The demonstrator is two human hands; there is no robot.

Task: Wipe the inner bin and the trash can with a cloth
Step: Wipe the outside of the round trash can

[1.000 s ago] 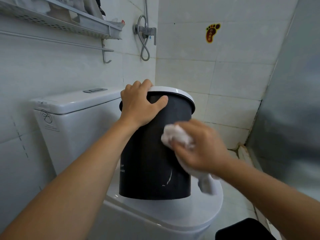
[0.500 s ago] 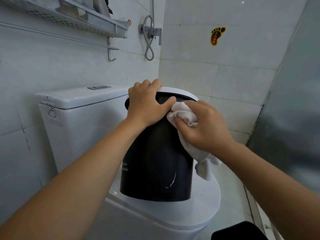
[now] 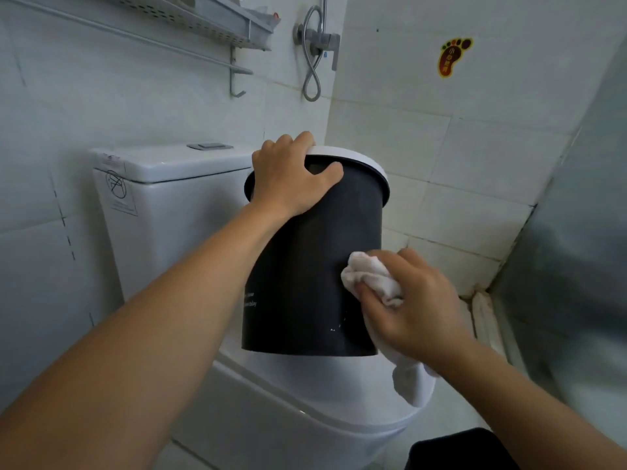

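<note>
- At ten o'clock, a perforated metal wall shelf (image 3: 203, 20) runs along the pale tiled wall (image 3: 84, 96), with a thin rail and hook below it.
- Below, at nine o'clock, the white ceramic toilet tank (image 3: 163, 205) carries a grey flush button on its lid.
- The left hand (image 3: 291, 178) sits at the centre, fingers curled over the top rim and thumb spread across the front, gripping the dark grey round plastic trash can (image 3: 305, 266).
- That can stands upright on the closed white toilet lid (image 3: 322, 378), a white ring round its top.
- At twelve o'clock a chrome shower valve with a looped hose (image 3: 315, 52) hangs on the wall.
- At four o'clock the right hand (image 3: 414, 300) clutches a bunched white cloth (image 3: 369, 276) against the can's lower right side; a tail of cloth dangles beneath the wrist.
- At one o'clock, a brown and yellow foot-shaped sticker (image 3: 453, 56) marks the tiles.
- At three o'clock stands a blurred grey panel (image 3: 576, 232).
</note>
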